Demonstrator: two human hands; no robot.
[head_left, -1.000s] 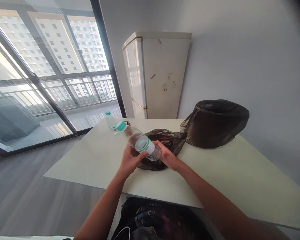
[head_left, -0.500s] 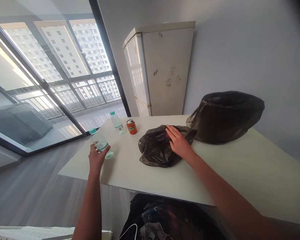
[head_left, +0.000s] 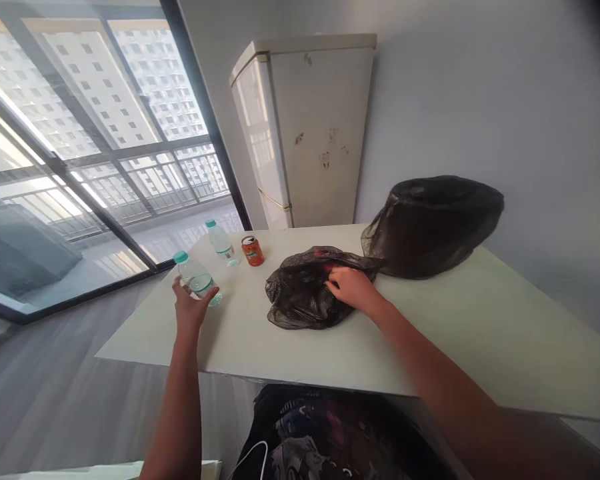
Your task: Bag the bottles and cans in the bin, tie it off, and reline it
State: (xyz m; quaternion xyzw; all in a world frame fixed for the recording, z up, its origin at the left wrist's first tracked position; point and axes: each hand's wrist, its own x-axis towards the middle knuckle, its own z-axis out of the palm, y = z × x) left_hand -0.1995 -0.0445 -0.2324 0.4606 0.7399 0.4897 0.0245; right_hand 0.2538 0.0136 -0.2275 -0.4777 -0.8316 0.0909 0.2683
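Observation:
My left hand is wrapped round a clear plastic bottle with a green cap, near the table's left side. The bottle leans a little. At the middle of the table, my right hand grips the rim of a crumpled black plastic bag. Its fingertips reach in at the bag's mouth and are partly hidden by the film. Something reddish shows through the upper part of the bag. Behind the held bottle stand a second green-capped bottle and an orange drink can.
A bin-shaped object covered in a black bag stands on the right of the pale table. Beyond the table are a worn white fridge and a sliding glass door.
My right hand has gone from lying flat on the bag to curled fingers at its mouth, which is now more open. My left hand keeps the bottle. The view has shifted slightly.

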